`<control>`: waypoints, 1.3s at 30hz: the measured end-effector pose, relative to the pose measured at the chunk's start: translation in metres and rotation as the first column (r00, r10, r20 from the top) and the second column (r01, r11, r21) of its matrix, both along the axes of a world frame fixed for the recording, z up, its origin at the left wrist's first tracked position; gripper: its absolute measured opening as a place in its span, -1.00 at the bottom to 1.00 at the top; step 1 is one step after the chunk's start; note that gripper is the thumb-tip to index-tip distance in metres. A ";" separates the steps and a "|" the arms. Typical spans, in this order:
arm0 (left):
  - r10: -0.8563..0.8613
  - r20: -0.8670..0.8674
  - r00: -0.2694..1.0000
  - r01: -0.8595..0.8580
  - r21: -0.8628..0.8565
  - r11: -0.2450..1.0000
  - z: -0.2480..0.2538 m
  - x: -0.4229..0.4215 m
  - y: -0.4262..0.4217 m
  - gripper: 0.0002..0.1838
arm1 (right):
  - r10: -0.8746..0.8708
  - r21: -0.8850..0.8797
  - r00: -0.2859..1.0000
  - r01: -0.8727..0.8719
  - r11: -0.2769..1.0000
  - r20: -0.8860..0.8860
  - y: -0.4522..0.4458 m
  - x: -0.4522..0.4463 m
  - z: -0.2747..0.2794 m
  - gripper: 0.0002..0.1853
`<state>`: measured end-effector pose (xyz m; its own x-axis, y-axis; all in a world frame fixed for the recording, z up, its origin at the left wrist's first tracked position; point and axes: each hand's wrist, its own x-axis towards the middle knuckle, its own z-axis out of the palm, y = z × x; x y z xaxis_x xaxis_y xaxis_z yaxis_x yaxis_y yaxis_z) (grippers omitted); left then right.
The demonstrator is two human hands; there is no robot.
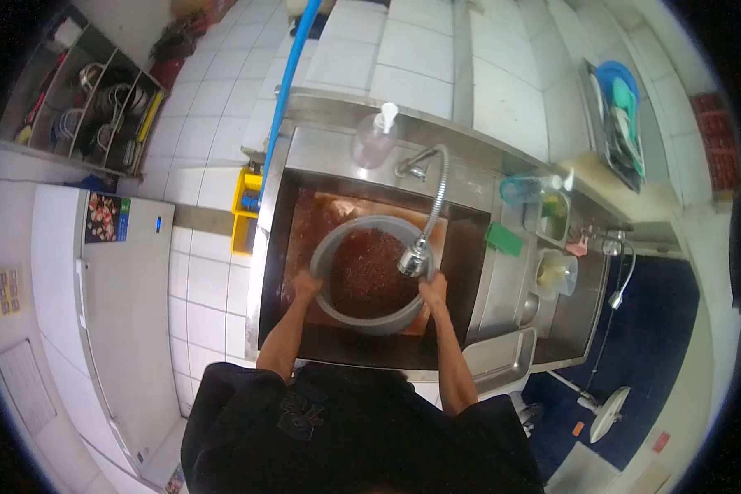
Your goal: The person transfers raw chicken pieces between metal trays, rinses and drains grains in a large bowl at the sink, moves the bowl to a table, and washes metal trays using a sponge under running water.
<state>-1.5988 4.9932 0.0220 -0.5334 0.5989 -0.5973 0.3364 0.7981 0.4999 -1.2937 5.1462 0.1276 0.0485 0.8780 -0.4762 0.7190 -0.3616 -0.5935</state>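
Note:
A large round grey metal pot point(369, 323) sits in the steel sink point(346, 349), with dark reddish-brown contents point(369, 267) inside; whether they are liquid or small pieces in liquid I cannot make out. My left hand point(307, 285) grips the pot's left rim. On the opposite side, my right hand point(433, 289) is closed on the rim, just below the faucet's spray head point(413, 258). That head hangs over the pot's right part at the end of a flexible hose. Reddish-brown water or stain covers the sink floor around the pot.
Behind the sink stands a clear pump bottle point(374, 142). To the right are a green sponge point(504, 239), a teal spray bottle point(522, 189), a plastic container point(554, 275) and a metal tray point(502, 361). Yellow bins point(244, 212) and a blue pole point(288, 78) border the left side.

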 end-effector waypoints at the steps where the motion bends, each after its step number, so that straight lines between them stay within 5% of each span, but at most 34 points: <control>1: -0.028 -0.056 0.998 0.031 0.060 0.998 -0.010 0.010 -0.013 -0.50 | 0.000 0.142 0.999 0.005 0.990 -0.035 -0.016 0.013 -0.004 -0.72; 3: -0.062 -0.141 0.988 0.084 0.153 0.985 -0.007 0.021 -0.016 -0.51 | 0.087 0.281 0.993 -0.061 0.958 -0.080 -0.048 0.040 -0.004 -0.61; 5: 0.143 -0.167 0.976 -0.062 0.412 0.909 0.017 0.047 -0.052 -0.60 | -0.001 0.224 0.988 0.036 0.974 -0.152 -0.060 0.043 0.038 -0.64; 8: 0.156 -0.097 0.983 -0.090 0.488 0.868 0.135 0.053 -0.068 -0.69 | -0.072 0.180 0.961 0.122 0.976 -0.265 -0.102 0.051 0.114 -0.68; 11: 0.172 -0.058 0.983 -0.092 0.658 0.747 0.181 0.057 -0.086 -0.73 | -0.099 0.172 0.938 0.163 0.972 -0.331 -0.114 0.061 0.146 -0.65; 12: 0.120 -0.129 0.984 -0.023 0.582 0.813 0.212 0.057 -0.076 -0.71 | -0.043 0.263 0.939 0.140 0.955 -0.341 -0.105 0.058 0.145 -0.64; 13: 0.089 -0.124 0.988 -0.012 0.514 0.858 0.186 0.045 -0.085 -0.67 | 0.010 0.332 0.940 0.110 0.937 -0.340 -0.124 0.065 0.144 -0.64; 16: 0.155 -0.090 0.984 -0.078 0.568 0.819 0.219 0.062 -0.093 -0.70 | -0.010 0.425 0.943 0.160 0.891 -0.333 -0.149 0.075 0.138 -0.63; 19: 0.184 -0.062 0.981 -0.118 0.560 0.820 0.245 0.080 -0.137 -0.73 | -0.093 0.239 0.882 0.225 0.945 -0.462 -0.176 0.087 0.187 -0.61; 21: 0.228 0.142 0.963 -0.268 0.501 0.823 0.271 0.086 -0.141 -0.68 | -0.119 0.263 0.886 0.257 0.930 -0.447 -0.195 0.091 0.190 -0.61; 27: -0.023 0.107 0.994 -0.037 0.526 0.849 0.280 0.090 -0.182 -0.69 | -0.216 0.261 0.852 0.372 0.891 -0.476 -0.272 0.103 0.220 -0.61; 31: -0.020 0.190 0.982 -0.087 0.536 0.840 0.258 0.069 -0.194 -0.67 | -0.338 0.185 0.822 0.460 0.868 -0.457 -0.325 0.096 0.212 -0.58; 35: -0.313 0.056 0.948 0.237 0.532 0.813 0.246 0.032 -0.198 -0.55 | -0.413 0.239 0.795 0.550 0.800 -0.445 -0.379 0.091 0.197 -0.59; 37: -0.447 -0.337 0.828 0.539 0.261 0.801 0.235 0.021 -0.188 -0.45 | -0.469 0.216 0.762 0.600 0.770 -0.447 -0.397 0.087 0.182 -0.59; 39: -0.527 -0.247 0.813 0.581 0.282 0.763 0.230 0.013 -0.157 -0.34 | -0.445 0.342 0.847 0.526 0.778 -0.291 -0.416 0.084 0.145 -0.55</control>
